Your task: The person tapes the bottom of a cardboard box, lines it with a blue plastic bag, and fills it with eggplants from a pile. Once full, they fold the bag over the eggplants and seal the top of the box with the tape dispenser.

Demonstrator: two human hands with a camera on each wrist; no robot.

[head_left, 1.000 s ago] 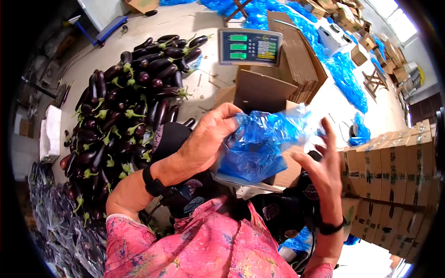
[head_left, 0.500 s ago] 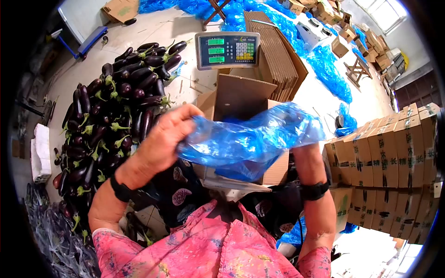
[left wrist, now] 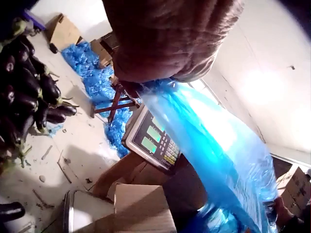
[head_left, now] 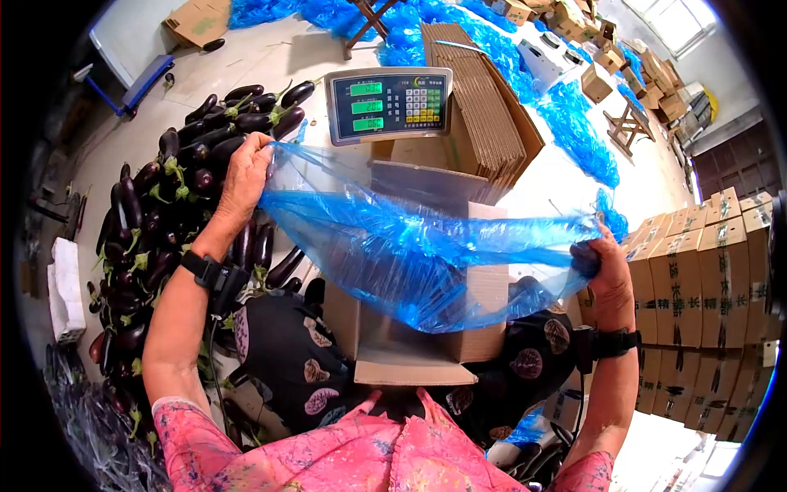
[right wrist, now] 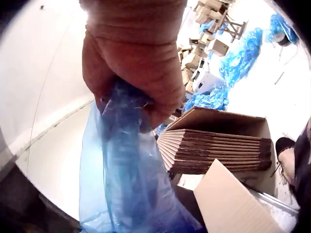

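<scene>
A clear blue plastic bag point(head_left: 410, 254) is stretched wide between both hands over an open cardboard box point(head_left: 414, 369). My left hand point(head_left: 244, 176) grips one side of its edge, higher up and next to the eggplant pile. The other side is gripped by my right hand point(head_left: 608, 266), with the thumb on top and part of the fingers behind the film. In the right wrist view, the bag point(right wrist: 126, 170) hangs down from the curled fingers. The box sits between the person's knees, its flaps spread, partly hidden behind the film.
Beyond the box stands a scale display point(head_left: 389, 105) with lit green readouts. Flattened cartons point(head_left: 475, 107) lean behind it. Eggplants point(head_left: 156, 221) are heaped on the floor at left. Packed cartons point(head_left: 697, 279) are stacked at right, and blue film point(head_left: 574, 131) lies along the floor.
The bag was bunched up near the box; the right hand, apart from it at first, now grips it. Both hands have moved apart, spreading the bag wide, and the left has risen.
</scene>
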